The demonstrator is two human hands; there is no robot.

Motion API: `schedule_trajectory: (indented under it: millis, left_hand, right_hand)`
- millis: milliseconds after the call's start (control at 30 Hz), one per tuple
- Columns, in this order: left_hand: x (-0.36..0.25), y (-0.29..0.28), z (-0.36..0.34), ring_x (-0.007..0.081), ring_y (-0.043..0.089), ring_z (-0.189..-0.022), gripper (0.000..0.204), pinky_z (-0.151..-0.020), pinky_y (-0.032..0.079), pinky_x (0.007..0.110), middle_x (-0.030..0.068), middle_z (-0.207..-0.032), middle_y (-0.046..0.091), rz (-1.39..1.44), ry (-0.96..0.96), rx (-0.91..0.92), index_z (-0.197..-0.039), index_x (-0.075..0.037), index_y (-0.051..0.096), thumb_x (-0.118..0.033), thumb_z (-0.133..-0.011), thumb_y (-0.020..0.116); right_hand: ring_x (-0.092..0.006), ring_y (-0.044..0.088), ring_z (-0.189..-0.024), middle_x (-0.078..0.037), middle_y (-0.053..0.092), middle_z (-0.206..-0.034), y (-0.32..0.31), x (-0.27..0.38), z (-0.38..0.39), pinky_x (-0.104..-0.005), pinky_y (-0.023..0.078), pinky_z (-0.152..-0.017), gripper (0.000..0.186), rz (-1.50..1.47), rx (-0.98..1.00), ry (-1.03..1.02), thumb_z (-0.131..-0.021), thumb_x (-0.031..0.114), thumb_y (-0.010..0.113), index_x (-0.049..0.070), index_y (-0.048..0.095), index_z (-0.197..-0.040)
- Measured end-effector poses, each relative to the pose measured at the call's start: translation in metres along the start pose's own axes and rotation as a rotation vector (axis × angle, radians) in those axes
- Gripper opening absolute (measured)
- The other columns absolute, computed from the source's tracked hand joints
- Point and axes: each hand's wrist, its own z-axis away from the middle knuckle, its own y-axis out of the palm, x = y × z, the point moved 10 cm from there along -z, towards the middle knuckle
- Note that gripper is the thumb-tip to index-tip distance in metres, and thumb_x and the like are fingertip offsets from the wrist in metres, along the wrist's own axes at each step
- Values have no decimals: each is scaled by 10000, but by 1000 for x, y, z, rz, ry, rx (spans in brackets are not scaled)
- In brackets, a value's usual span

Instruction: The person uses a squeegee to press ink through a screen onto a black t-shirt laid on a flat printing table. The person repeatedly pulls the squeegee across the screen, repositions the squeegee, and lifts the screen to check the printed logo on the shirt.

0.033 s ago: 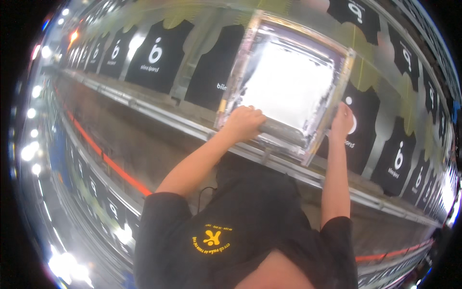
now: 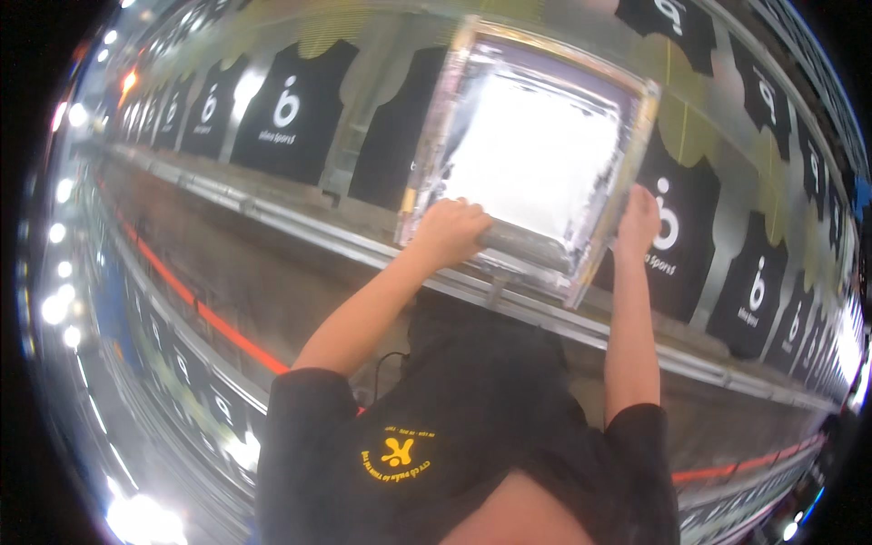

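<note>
A screen printing frame [image 2: 563, 53] with worn, taped edges lies tilted over the long table, partly covering black garment pieces. White ink [image 2: 536, 150] fills most of its mesh. My left hand [image 2: 451, 234] is closed around the left end of a grey squeegee [image 2: 531, 243], which lies across the near end of the mesh. At the frame's right side, my right hand [image 2: 639, 222] is closed on the edge; its fingertips are partly hidden. Just right of that hand lies a black garment piece [image 2: 686, 245] with a white print.
More printed black garment pieces [image 2: 295, 113] lie in rows along the table to both sides. A metal rail [image 2: 300, 227] runs along the near table edge. Behind me at left are a red strip [image 2: 209, 318] and another table row with printed pieces.
The frame and both hands sit slightly farther left in view. More of the print on the garment at right shows. My grips look the same.
</note>
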Motion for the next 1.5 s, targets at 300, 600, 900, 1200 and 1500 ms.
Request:
schedule_trajectory:
  millis: [300, 600, 900, 1200, 1500]
  left_hand:
    - [150, -83, 22, 232, 685, -824, 350, -703, 526, 402, -6, -854, 688, -114, 70, 17, -936, -168, 715, -239, -647, 899]
    - [226, -98, -177, 290, 724, -848, 401, -715, 563, 447, 45, -856, 735, -123, 96, -45, -876, -141, 734, -537, -848, 789]
    - [272, -65, -240, 294, 725, -776, 513, -679, 538, 441, 66, -758, 724, -150, -20, 142, -875, -133, 765, -637, -789, 802]
    - [258, -62, -207, 292, 702, -679, 544, -633, 545, 453, 88, -677, 685, -182, -35, 59, -791, -120, 742, -660, -762, 809]
    - [161, -58, -11, 248, 696, -665, 300, -588, 547, 404, 24, -664, 661, -69, 3, -64, -699, -153, 706, -341, -652, 936]
  right_hand:
    - [-205, 664, -889, -109, 736, -1009, 157, 55, 55, -353, 519, -831, 330, 288, -28, -12, -979, 356, 739, 48, 734, -1100]
    - [-248, 676, -915, -119, 734, -1005, 149, 46, 64, -367, 515, -852, 377, 455, 17, 43, -970, 417, 727, 78, 720, -1135]
    - [-309, 692, -1028, -122, 755, -1026, 222, 194, 3, -424, 523, -931, 452, 499, 32, -628, -875, 413, 841, 50, 754, -1128]
    - [-350, 713, -828, -133, 741, -873, 336, 172, 6, -453, 550, -759, 489, 965, 559, -670, -790, 520, 846, 59, 754, -928]
    - [-287, 603, -738, -55, 617, -778, 241, 147, 193, -414, 460, -708, 323, 739, 551, -786, -665, 238, 898, 114, 671, -859]
